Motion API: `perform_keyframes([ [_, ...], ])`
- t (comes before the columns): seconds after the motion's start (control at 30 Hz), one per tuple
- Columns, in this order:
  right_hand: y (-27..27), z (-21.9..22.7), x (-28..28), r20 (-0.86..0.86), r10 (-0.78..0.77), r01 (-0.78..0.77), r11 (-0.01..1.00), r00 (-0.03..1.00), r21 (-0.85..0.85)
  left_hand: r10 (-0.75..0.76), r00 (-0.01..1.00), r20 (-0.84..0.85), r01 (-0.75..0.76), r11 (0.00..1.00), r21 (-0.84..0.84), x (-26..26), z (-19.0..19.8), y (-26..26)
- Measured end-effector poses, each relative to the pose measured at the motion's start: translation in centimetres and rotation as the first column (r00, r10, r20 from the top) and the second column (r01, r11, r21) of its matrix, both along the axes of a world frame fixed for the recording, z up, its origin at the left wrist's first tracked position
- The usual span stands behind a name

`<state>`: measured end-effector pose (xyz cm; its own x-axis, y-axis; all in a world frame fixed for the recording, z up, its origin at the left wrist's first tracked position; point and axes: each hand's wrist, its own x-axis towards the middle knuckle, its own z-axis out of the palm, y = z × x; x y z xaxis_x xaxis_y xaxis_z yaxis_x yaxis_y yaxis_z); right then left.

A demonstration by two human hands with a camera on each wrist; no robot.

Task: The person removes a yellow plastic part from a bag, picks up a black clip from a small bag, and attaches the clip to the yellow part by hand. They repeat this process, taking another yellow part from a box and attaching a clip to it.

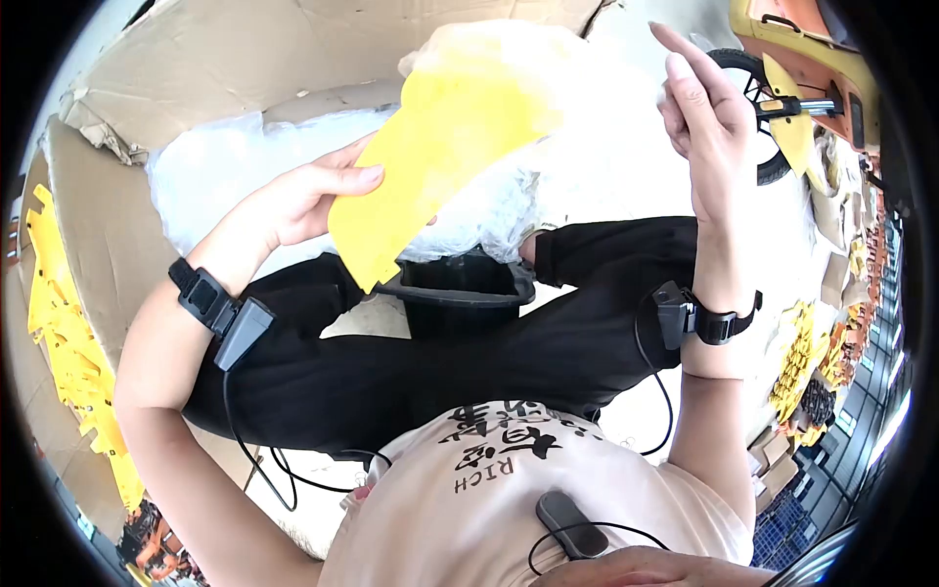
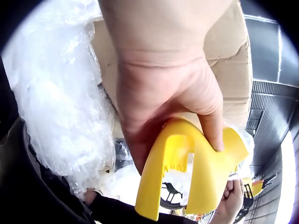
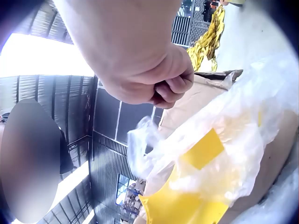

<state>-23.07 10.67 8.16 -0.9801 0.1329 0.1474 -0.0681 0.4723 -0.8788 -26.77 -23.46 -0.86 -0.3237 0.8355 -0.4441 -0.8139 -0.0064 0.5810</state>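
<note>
My left hand (image 1: 311, 196) grips the near end of a curved yellow plastic shell (image 1: 440, 137), thumb on its outer face. In the left wrist view the shell (image 2: 205, 172) has a U-shaped, hollow end. A clear plastic bag (image 3: 233, 158) covers part of its far end. My right hand (image 1: 719, 122) is raised to the right of the shell, apart from it, index finger extended and the other fingers curled. The right wrist view shows these curled fingers (image 3: 174, 91) with nothing held in them.
A large cardboard box (image 1: 284, 59) with clear plastic wrap (image 1: 215, 176) stands in front. Between the legs is a black bin (image 1: 465, 303). A wheel (image 1: 775, 161) and an orange-yellow machine body (image 1: 827, 59) stand at the right. Yellow parts (image 1: 73, 352) lie at the left.
</note>
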Motion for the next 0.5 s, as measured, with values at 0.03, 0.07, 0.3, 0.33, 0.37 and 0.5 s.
perform_keyframes([
  [0.03,0.2,0.0,0.1,-0.012,-0.012,0.012,1.0,1.0,0.005,-0.012,1.0,-0.012,0.012,1.0,0.005,-0.2,0.0,-0.4],
  [0.07,0.3,0.0,0.3,0.059,0.035,-0.037,0.999,0.998,0.034,-0.029,0.999,-0.03,0.029,1.0,-0.005,-0.5,-0.1,-0.9],
  [0.3,-1.9,0.4,1.3,-0.297,0.043,-0.139,0.94,0.954,-0.31,0.024,0.997,-0.075,-0.028,0.998,-0.055,-0.6,1.1,-0.6],
  [0.33,-1.4,0.8,1.6,-0.237,0.241,-0.325,0.835,0.941,-0.444,0.03,0.997,-0.074,-0.034,0.998,-0.043,-0.7,1.3,-0.5],
  [0.37,-0.7,1.3,1.9,-0.206,0.436,-0.469,0.672,0.876,-0.574,0.037,0.997,-0.071,-0.039,0.999,-0.034,-0.6,1.4,-0.5],
  [0.5,-0.2,2.3,2.4,0.06,0.92,-0.762,0.356,0.387,-0.541,-0.04,0.997,-0.062,0.036,0.998,-0.06,0.1,2.2,-0.3],
])
